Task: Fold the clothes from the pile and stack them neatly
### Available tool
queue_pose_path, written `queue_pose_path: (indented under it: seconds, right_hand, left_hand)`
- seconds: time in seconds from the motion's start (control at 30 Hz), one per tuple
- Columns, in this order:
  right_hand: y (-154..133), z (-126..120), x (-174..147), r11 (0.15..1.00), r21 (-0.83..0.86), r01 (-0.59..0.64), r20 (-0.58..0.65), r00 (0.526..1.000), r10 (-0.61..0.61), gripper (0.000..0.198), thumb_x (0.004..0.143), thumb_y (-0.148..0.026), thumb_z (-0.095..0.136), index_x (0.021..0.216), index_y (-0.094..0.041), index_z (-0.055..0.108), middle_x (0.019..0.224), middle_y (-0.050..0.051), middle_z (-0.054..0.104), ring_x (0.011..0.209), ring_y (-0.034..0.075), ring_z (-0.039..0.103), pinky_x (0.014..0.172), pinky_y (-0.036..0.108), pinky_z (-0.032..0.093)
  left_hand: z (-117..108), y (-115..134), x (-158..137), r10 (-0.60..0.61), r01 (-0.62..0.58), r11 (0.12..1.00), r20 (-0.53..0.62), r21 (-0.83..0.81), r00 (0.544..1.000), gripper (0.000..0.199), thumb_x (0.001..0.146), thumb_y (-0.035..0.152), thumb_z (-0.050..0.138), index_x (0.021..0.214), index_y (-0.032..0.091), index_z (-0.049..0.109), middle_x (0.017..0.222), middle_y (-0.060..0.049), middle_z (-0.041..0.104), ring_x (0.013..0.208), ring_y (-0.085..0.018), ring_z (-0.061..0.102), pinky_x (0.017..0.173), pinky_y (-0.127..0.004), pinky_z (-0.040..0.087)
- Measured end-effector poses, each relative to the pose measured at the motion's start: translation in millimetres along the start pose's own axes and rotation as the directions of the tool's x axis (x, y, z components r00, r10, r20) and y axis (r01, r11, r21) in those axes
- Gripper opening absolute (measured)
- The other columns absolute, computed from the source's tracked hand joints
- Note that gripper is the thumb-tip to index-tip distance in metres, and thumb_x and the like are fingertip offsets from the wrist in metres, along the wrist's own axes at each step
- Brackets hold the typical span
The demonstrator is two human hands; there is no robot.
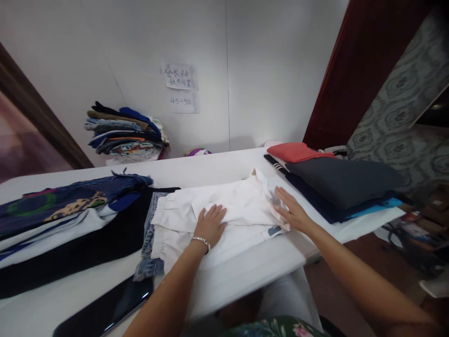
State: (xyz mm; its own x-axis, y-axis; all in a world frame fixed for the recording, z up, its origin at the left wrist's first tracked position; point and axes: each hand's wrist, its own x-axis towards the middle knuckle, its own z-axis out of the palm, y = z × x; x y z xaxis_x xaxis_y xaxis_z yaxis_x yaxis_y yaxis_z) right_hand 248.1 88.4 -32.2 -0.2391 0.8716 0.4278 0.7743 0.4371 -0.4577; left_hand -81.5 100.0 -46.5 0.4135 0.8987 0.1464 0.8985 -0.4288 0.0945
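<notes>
A white garment (235, 199) with gathered, elastic-looking ends on its left side lies folded on the white table. My left hand (210, 225) rests palm down on its middle, fingers spread, a bracelet at the wrist. At the garment's right end, where the cloth bunches up, my right hand (292, 210) touches the edge with fingers stretched out. Under the white garment, blue denim (150, 262) pokes out on the left. Another white cloth (228, 245) with a dark patch lies under its near side.
Loose clothes (70, 234) lie at the left, near a dark phone-like slab (108, 304). A pile of folded clothes (336, 182) sits on the right. Beyond the table stands a tall clothes stack (126, 133). Handwritten paper signs (182, 89) hang on the wall.
</notes>
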Motion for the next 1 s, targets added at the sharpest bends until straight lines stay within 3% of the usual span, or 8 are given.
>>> queue_pose_path:
  seconds: [0.17,0.3,0.37,0.5,0.6,0.77,0.87,1.0]
  right_hand:
    - [10,14,86,0.993,-0.113,-0.041,0.009,0.999,0.043,0.065,0.091,-0.053,0.036,0.146,-0.018,0.028,0.154,0.011,0.021,0.143,0.025,0.014,0.114,0.049,0.018]
    - [10,46,138,0.957,-0.252,-0.144,0.057,0.985,0.163,0.067,0.093,-0.051,0.032,0.147,-0.015,0.021,0.156,0.013,0.014,0.144,0.025,0.007,0.113,0.051,0.013]
    - [12,65,151,0.935,-0.297,-0.193,0.141,0.96,0.242,0.063,0.093,-0.049,0.033,0.145,-0.014,0.025,0.155,0.014,0.017,0.143,0.026,0.009,0.111,0.051,0.015]
    - [19,95,160,0.929,-0.301,-0.217,0.302,0.902,0.308,0.048,0.09,-0.047,0.041,0.129,-0.02,0.049,0.142,0.012,0.044,0.136,0.026,0.03,0.107,0.051,0.021]
    - [26,102,161,0.936,-0.263,-0.233,0.302,0.902,0.309,0.046,0.088,-0.046,0.043,0.125,-0.02,0.051,0.142,0.011,0.044,0.135,0.027,0.03,0.107,0.052,0.02]
    - [31,98,156,0.949,-0.086,-0.302,0.218,0.924,0.314,0.041,0.083,-0.041,0.053,0.118,-0.021,0.059,0.136,0.01,0.052,0.134,0.028,0.034,0.109,0.048,0.021]
    - [32,89,150,0.928,0.098,-0.36,0.139,0.928,0.346,0.038,0.083,-0.043,0.05,0.111,-0.022,0.066,0.124,0.007,0.062,0.124,0.025,0.048,0.105,0.041,0.033]
    - [30,68,139,0.861,0.325,-0.391,0.054,0.917,0.396,0.052,0.083,-0.054,0.045,0.111,-0.016,0.067,0.114,0.005,0.068,0.108,0.021,0.06,0.094,0.034,0.044]
  left_hand:
    - [4,-3,-1,0.017,-0.019,0.999,-0.044,-0.035,0.999,0.051,0.087,0.036,0.049,0.136,0.026,0.046,0.146,-0.005,0.041,0.138,-0.026,0.031,0.112,-0.054,0.02]
    - [8,-5,-2,0.029,-0.032,0.998,-0.065,-0.05,0.997,0.053,0.084,0.036,0.052,0.136,0.024,0.045,0.146,-0.006,0.042,0.137,-0.027,0.033,0.111,-0.054,0.021]
    - [8,-5,-2,0.032,-0.036,0.998,-0.07,-0.054,0.997,0.054,0.084,0.035,0.053,0.136,0.024,0.045,0.145,-0.007,0.042,0.136,-0.027,0.033,0.111,-0.054,0.021]
    - [5,-3,-1,0.018,-0.021,0.997,-0.042,-0.069,0.999,0.056,0.083,0.031,0.052,0.138,0.022,0.043,0.145,-0.008,0.042,0.137,-0.027,0.033,0.112,-0.053,0.02]
    - [4,-2,-1,-0.001,0.0,0.997,-0.008,-0.079,1.0,0.056,0.084,0.03,0.05,0.138,0.021,0.042,0.147,-0.007,0.04,0.138,-0.026,0.03,0.113,-0.053,0.019]
    - [5,-1,-1,-0.008,0.008,0.998,-0.003,-0.066,1.0,0.057,0.082,0.026,0.05,0.138,0.021,0.042,0.147,-0.006,0.04,0.138,-0.025,0.03,0.113,-0.052,0.018]
    - [3,1,1,-0.02,0.02,0.999,0.02,-0.042,1.0,0.058,0.08,0.016,0.048,0.137,0.022,0.044,0.147,-0.005,0.04,0.138,-0.024,0.03,0.113,-0.051,0.019]
    - [-1,4,3,-0.026,0.027,0.999,0.03,-0.039,0.999,0.058,0.08,0.011,0.045,0.136,0.023,0.045,0.146,-0.004,0.041,0.138,-0.023,0.031,0.113,-0.05,0.02]
